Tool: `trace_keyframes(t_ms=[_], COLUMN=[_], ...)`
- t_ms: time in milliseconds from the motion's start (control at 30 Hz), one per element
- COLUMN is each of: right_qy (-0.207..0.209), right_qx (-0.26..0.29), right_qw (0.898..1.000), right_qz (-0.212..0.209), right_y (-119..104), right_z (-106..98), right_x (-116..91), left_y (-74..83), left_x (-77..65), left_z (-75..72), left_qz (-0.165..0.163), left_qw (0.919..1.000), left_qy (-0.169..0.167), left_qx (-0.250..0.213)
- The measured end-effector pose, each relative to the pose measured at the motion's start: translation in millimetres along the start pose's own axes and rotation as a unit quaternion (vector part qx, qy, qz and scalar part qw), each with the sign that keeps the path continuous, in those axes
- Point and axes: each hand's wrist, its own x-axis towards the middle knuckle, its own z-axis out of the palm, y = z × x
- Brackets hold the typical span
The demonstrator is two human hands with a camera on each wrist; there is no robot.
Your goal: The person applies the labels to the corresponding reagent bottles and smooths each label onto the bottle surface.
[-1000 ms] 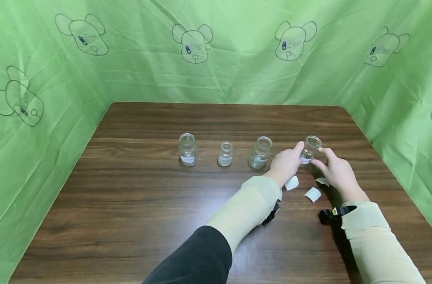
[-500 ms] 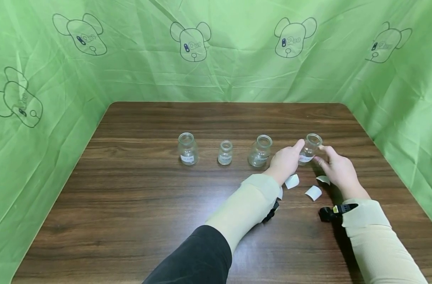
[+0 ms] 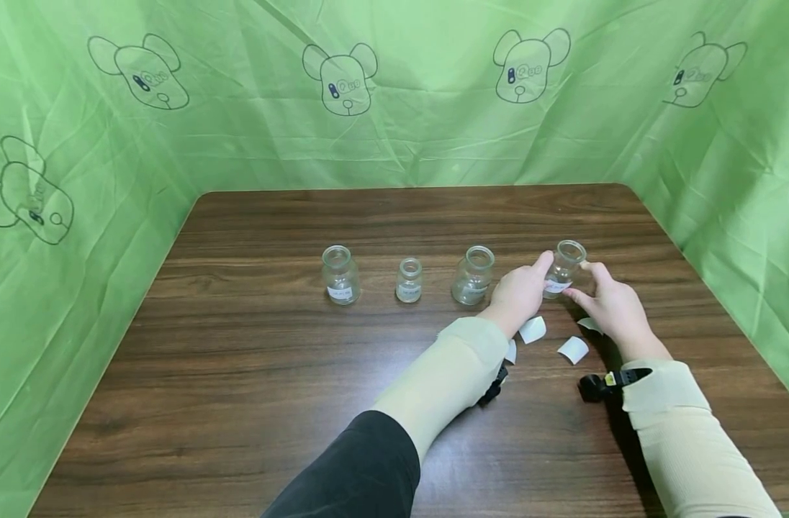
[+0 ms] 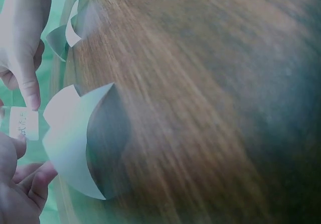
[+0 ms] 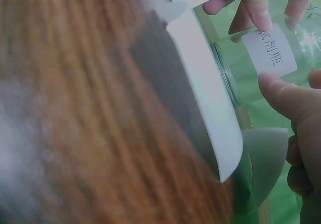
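Note:
At the right end of a row of glass bottles, both hands hold a clear wide-mouthed reagent bottle (image 3: 568,267), slightly tilted. A white label (image 5: 271,52) with handwritten characters sits on its side. My left hand (image 3: 516,296) grips the bottle from the left, thumb on the label's edge in the right wrist view. From the right, my right hand (image 3: 618,314) holds it, the thumb pressing the label's near edge. Some fingers are hidden behind the glass. Curled white paper pieces (image 3: 572,350) lie on the table just in front of the hands.
Three labelled glass bottles stand to the left: a large one (image 3: 340,277), a small one (image 3: 409,280) and another large one (image 3: 474,277) close to the left forearm. The brown wooden table (image 3: 239,374) is bounded by green cloth walls (image 3: 407,144).
My right thumb has moved slightly left onto the label since half a second ago. The bottle and my left hand stay in nearly the same place; the head view has shifted a little.

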Motion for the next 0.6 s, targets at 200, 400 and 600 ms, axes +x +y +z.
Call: trace_keyframes(t_ms=[200, 400, 600], right_qy=[-0.002, -0.020, -0.001], right_qx=[0.001, 0.020, 0.061], right_qw=[1.000, 1.000, 0.998], right_qz=[-0.004, 0.009, 0.021], right_y=[0.0, 0.3, -0.4], right_z=[4.1, 4.2, -2.5], right_x=[1.1, 0.3, 0.1], left_y=[-5.0, -7.9, -4.5], left_x=[0.0, -1.9, -3.7], left_z=[-0.6, 0.0, -5.6], left_qz=[-0.011, 0.001, 0.041], left_qw=[0.9998, 0.9994, 0.9960], left_qy=[-0.010, -0.004, 0.015], left_qx=[-0.014, -0.034, -0.078])
